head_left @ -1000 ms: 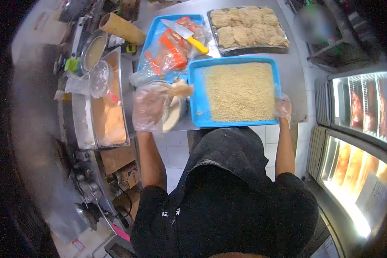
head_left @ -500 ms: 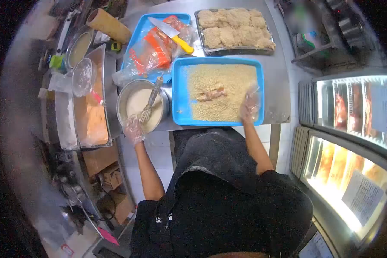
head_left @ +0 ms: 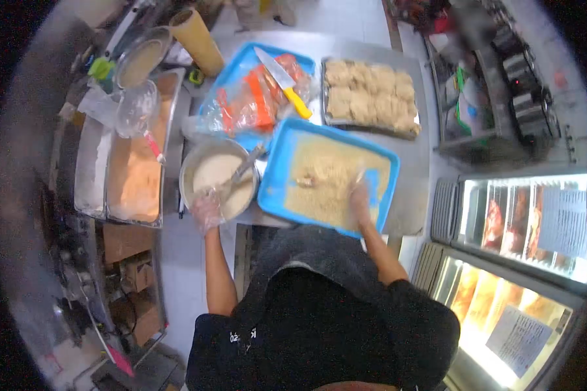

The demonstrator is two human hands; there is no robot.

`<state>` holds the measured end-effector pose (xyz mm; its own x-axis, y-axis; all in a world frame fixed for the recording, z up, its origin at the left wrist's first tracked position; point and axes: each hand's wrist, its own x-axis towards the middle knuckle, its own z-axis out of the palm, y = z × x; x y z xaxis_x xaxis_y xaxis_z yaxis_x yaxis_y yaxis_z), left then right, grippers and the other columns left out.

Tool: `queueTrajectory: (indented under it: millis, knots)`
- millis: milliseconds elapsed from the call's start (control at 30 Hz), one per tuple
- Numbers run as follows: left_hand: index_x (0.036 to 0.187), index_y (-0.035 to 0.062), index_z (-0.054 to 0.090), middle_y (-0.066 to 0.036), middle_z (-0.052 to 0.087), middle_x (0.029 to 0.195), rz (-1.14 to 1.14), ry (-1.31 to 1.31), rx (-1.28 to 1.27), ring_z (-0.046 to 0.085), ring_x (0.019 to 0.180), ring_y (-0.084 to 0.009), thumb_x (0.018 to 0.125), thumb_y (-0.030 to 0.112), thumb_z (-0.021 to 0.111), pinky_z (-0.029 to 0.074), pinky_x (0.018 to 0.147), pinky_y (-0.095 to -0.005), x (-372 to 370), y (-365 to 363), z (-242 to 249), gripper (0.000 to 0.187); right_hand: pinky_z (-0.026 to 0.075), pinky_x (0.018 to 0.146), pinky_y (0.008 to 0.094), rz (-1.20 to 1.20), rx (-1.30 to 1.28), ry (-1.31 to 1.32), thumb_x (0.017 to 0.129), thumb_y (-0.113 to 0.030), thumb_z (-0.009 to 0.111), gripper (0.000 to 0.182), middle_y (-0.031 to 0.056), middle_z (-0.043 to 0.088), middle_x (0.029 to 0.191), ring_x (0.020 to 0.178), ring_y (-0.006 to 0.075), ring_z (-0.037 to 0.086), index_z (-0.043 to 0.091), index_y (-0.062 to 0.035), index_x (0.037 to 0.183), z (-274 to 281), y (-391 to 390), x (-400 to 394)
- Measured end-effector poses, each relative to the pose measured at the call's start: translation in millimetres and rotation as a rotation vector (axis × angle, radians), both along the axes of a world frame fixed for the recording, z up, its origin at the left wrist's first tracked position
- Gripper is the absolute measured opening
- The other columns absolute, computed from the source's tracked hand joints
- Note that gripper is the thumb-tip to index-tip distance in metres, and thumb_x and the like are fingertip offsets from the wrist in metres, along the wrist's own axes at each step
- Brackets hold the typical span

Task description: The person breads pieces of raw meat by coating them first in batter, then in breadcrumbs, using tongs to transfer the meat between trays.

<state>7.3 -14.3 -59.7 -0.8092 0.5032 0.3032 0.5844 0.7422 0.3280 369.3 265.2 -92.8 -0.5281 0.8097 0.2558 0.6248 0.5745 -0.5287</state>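
Starting at the far left, a metal bin holds white powder beside orange powder, with a pink-handled sieve across its back part. Behind stand a bowl of pale liquid and a tan roll. Next comes a round mixing bowl of pale batter, a whisk leaning in it. The left hand, in a clear plastic glove, is at the bowl's near rim, close to the whisk's wires; blur hides how far its fingers are curled, and I can't make out whether it grips anything. White lettering on the black shirt is inverted and too small to read for certain. Behind the bowl, a blue tray carries clear plastic packaging with orange panels, no words legible, and a yellow-handled knife on top. In front, a tilted blue tray contains crumbs and a partly covered piece of meat, left of centre. The right hand, also gloved, reaches into those crumbs near the right side, its finger spread and any hold too blurred to judge. Behind lie breaded pieces in rows on the metal surface, inside a dark tray. Far right, lit display cabinets bear printed paper notices, their text unreadable
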Motion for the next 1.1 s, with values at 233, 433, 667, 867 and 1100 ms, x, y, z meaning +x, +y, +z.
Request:
queueTrajectory:
  millis: [233, 433, 667, 867, 1100]
  knots:
    - [0.094, 0.0084, 0.060, -0.012, 0.061, 0.086, 0.011, -0.051, -0.071, 0.058, 0.082, -0.0271, 0.077, 0.028, 0.059, 0.047, 0.072, -0.0409, 6.1, 9.1, 17.0, 0.025, 0.025, 0.102, 0.0448, 0.135, -0.095, -0.170, 0.068, -0.039, 0.067, 0.090, 0.0304, 0.028, 0.132, 0.123, 0.0417, 0.028, 0.024, 0.0117, 0.129, 45.6, -18.8, -29.3]
    - [0.080, 0.0080, 0.062, -0.010, 0.061, 0.079, 0.038, -0.171, 0.066, 0.059, 0.079, -0.0253, 0.077, 0.024, 0.058, 0.047, 0.076, -0.0356, 30.7, 16.3, 59.2, 0.017, 0.031, 0.098, 0.0428, 0.073, -0.110, 0.038, 0.070, -0.018, 0.063, 0.053, 0.0221, 0.047, 0.120, 0.114, 0.0356, 0.042, 0.047, 0.0063, 0.115, 5.8, 0.5, -7.9]
    - [0.081, 0.0043, 0.063, -0.014, 0.062, 0.078, 0.028, -0.309, 0.211, 0.059, 0.075, -0.0313, 0.079, 0.026, 0.058, 0.047, 0.070, -0.0382, 16.0, 15.1, 45.1, 0.023, 0.037, 0.092, 0.0299, -0.127, -0.729, 0.233, 0.078, -0.023, 0.062, 0.049, 0.0157, 0.055, 0.115, 0.107, 0.0227, 0.051, 0.047, -0.0042, 0.120, 64.2, 26.9, -29.6]
    - [0.084, 0.0039, 0.063, -0.016, 0.062, 0.083, 0.121, -0.417, 0.155, 0.059, 0.078, -0.0330, 0.079, 0.026, 0.058, 0.047, 0.069, -0.0391, 16.8, 9.3, 42.1, 0.023, 0.030, 0.098, 0.0391, 0.024, -0.289, 0.279, 0.076, -0.032, 0.063, 0.060, 0.0226, 0.044, 0.125, 0.118, 0.0324, 0.039, 0.043, 0.0018, 0.122, 60.2, 28.1, -28.0]
    - [0.087, 0.0057, 0.061, -0.017, 0.059, 0.078, -0.029, -0.127, 0.161, 0.058, 0.074, -0.0336, 0.080, 0.033, 0.056, 0.046, 0.066, -0.0416, 11.2, -1.1, -7.9, 0.028, 0.027, 0.098, 0.0458, 0.204, 0.039, -0.126, 0.070, -0.038, 0.067, 0.063, 0.0264, 0.043, 0.121, 0.116, 0.0404, 0.036, 0.049, 0.0037, 0.114, 47.5, -10.2, -29.2]
